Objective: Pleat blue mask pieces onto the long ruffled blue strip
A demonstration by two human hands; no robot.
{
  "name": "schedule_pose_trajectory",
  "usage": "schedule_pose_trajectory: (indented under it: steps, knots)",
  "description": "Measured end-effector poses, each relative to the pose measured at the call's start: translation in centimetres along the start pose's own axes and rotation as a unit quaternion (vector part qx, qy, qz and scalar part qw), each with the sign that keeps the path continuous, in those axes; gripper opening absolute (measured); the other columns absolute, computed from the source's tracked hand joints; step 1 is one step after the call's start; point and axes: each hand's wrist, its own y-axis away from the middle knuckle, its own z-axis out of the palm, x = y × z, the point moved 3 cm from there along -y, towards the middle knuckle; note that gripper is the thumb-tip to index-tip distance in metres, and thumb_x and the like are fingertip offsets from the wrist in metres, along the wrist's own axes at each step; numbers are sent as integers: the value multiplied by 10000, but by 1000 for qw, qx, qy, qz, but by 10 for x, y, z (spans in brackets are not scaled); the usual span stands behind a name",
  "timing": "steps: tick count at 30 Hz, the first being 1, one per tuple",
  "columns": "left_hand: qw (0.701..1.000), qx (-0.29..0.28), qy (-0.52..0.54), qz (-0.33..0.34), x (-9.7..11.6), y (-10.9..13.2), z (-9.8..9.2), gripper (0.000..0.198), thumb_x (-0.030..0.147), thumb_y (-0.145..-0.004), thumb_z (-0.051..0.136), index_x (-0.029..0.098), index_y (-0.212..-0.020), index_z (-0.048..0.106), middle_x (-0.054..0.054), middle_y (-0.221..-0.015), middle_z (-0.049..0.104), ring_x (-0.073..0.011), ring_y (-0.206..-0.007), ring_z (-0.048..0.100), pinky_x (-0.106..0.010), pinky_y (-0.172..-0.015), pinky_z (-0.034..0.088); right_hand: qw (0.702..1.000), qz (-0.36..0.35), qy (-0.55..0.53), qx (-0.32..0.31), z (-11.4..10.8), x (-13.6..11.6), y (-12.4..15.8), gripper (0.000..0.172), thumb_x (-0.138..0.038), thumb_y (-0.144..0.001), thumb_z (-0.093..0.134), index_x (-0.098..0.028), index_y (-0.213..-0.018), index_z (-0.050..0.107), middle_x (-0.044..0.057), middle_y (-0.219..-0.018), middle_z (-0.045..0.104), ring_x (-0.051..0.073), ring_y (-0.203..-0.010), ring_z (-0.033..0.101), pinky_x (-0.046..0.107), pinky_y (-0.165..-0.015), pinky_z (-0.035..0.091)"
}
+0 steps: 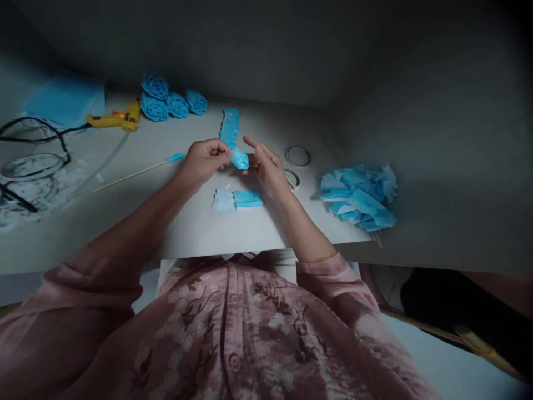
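Note:
A blue pleated strip (240, 159) of thin non-woven cloth is held between my hands above the table, its near end curled into a small roll. My left hand (204, 161) pinches it with thumb and forefinger. At the roll's other side, my right hand (266, 166) has its lower fingers against the end, forefinger stretched out; some fingertips are hidden. Behind the hands a gathered blue length (230, 126) lies on the table; whether it joins the held piece I cannot tell. Below them rest a blue and white folded piece (247, 199) and a thin stick (133, 176) with a blue tip.
Several blue cloth roses (155, 105) sit at the back, beside a yellow glue gun (114, 120) with a black cord. Blue sheets (66, 100) and white scraps (37, 197) lie left. Tape rings (297, 156) and a blue cloth bunch (360, 197) are right.

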Motion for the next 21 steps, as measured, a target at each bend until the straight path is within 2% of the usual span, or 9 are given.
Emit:
schedule_pose_trajectory:
  steps: [2, 5, 10, 12, 15, 16, 18, 19, 21]
  knots:
    - [1000, 20, 13, -1, 2, 0, -2, 140, 62, -817, 678, 168, -727, 657, 23, -653, 619, -103, -623, 562, -211, -617, 455, 999, 21, -33, 4, -1, 0, -1, 720, -818, -882, 705, -254, -1327, 745, 44, -964, 773, 185, -918, 745, 286, -738, 637]
    - [999, 37, 21, 3, 7, 2, -3, 157, 55, -836, 683, 168, -729, 660, 30, -635, 609, -94, -597, 541, -209, -603, 440, 998, 34, -48, 9, 0, 0, -1, 700, -832, -802, 780, -234, -1166, 779, 45, -978, 776, 173, -889, 741, 272, -705, 624]
    - [999, 38, 33, -16, 14, 4, -3, 212, 3, -859, 678, 156, -712, 669, 33, -637, 618, -86, -583, 526, -220, -618, 416, 999, 2, -19, 28, 1, 1, -3, 609, -762, -637, 935, -227, -846, 734, -26, -777, 690, 116, -714, 635, 247, -653, 571]
    - [998, 41, 39, -10, 17, 2, -12, 201, 24, -934, 653, 146, -783, 707, 24, -672, 649, -86, -591, 537, -226, -636, 418, 999, -16, -9, 42, -2, 0, -4, 592, -757, -654, 926, -233, -820, 707, -41, -730, 650, 105, -689, 603, 243, -657, 558]
    - [997, 70, 27, -1, 18, -6, -40, 237, 106, -1064, 557, 134, -915, 740, 15, -704, 663, -90, -606, 533, -236, -653, 416, 997, -27, -25, 68, -8, 0, -6, 577, -756, -694, 902, -247, -849, 678, -39, -768, 638, 104, -717, 613, 238, -655, 546]
    - [997, 79, -4, -2, 16, -8, -51, 252, 121, -1074, 543, 133, -922, 745, 13, -714, 670, -91, -608, 522, -239, -653, 410, 996, -26, -33, 74, -9, 0, -6, 571, -752, -705, 898, -253, -863, 671, -37, -790, 643, 103, -728, 618, 236, -654, 544]
    - [988, 75, -135, -4, 11, -12, -70, 239, 122, -1031, 576, 139, -889, 768, 0, -783, 731, -102, -645, 533, -247, -694, 425, 996, -21, -47, 77, -11, -1, -6, 550, -738, -732, 891, -262, -884, 660, -35, -816, 656, 101, -739, 626, 232, -652, 543]
    - [972, 64, -227, -4, 9, -13, -78, 219, 142, -1002, 604, 148, -883, 788, -11, -837, 770, -125, -705, 582, -256, -746, 449, 996, -20, -52, 74, -11, -2, -5, 538, -728, -746, 889, -266, -887, 655, -35, -815, 660, 100, -739, 629, 230, -652, 545]
    - [913, 23, -407, -6, 2, -13, -88, 228, 233, -977, 621, 177, -959, 841, -44, -995, 830, -211, -909, 691, -299, -872, 489, 996, -21, -61, 66, -10, -3, -4, 521, -710, -757, 897, -268, -885, 652, -40, -799, 663, 99, -735, 635, 226, -651, 549]
